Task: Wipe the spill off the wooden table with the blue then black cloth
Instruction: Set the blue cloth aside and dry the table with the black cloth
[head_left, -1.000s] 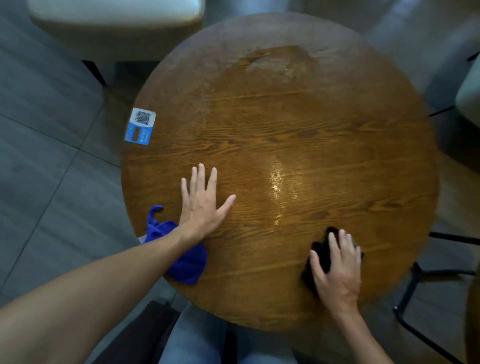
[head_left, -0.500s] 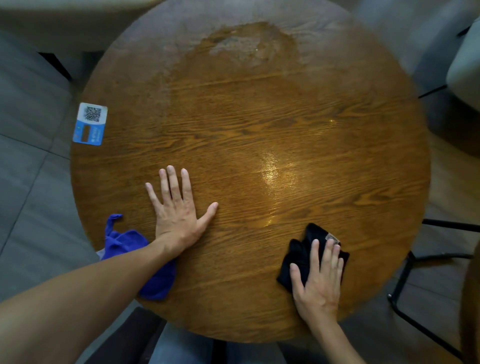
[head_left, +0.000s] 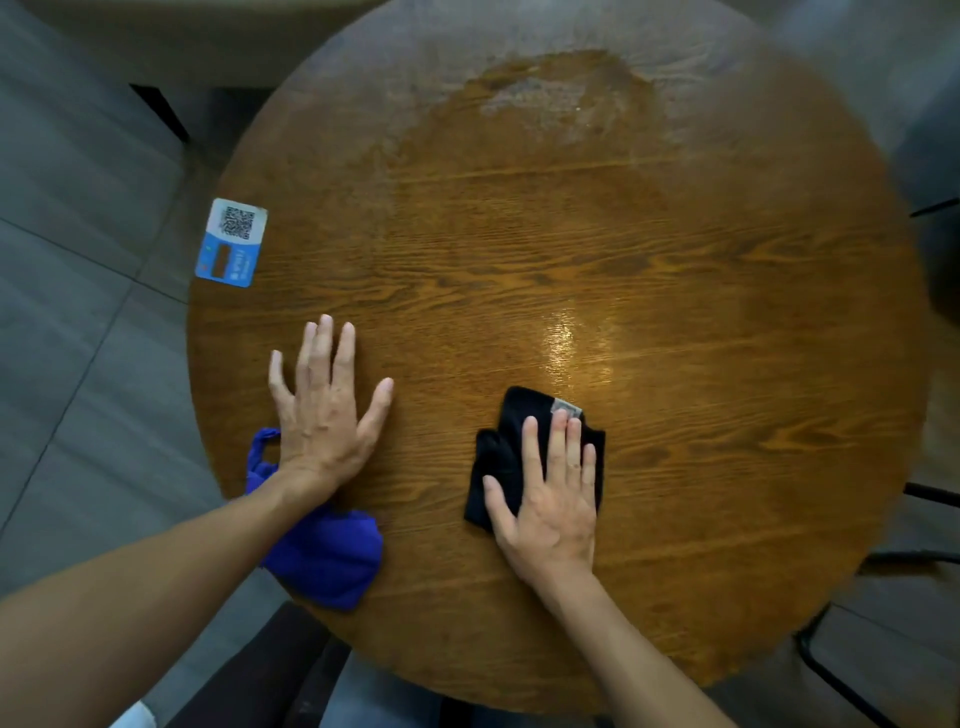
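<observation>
Head-camera footage is filled by a round wooden table (head_left: 675, 291), and every position below is given relative to it. At the table's near edge, toward the middle, the right hand (head_left: 550, 499) is laid flat with fingers (head_left: 558, 441) extended and close together, palm down on the black cloth (head_left: 511, 441), which is pressed against the wood; nothing is pinched, the cloth being held only by the weight of the palm. A small grey label (head_left: 567, 408) is seen at the cloth's far corner, just past the fingertips. At the table's near-left portion the left hand (head_left: 324, 410) is rested palm down on bare wood, fingers splayed wide and thumb stretched toward the table's centre, with nothing gripped. The blue cloth (head_left: 327, 556) is bunched at the table's near-left rim, partly covered by the left wrist and forearm (a loop of it shows just beyond the wrist, at the rim). A pale, dull smear (head_left: 550, 98) is visible on the table's far side, well apart from both hands. A bright sheen (head_left: 566, 338) is caught on the wood near the table's middle, just beyond the black cloth. A blue-and-white QR sticker (head_left: 231, 241) is stuck at the table's left rim.
</observation>
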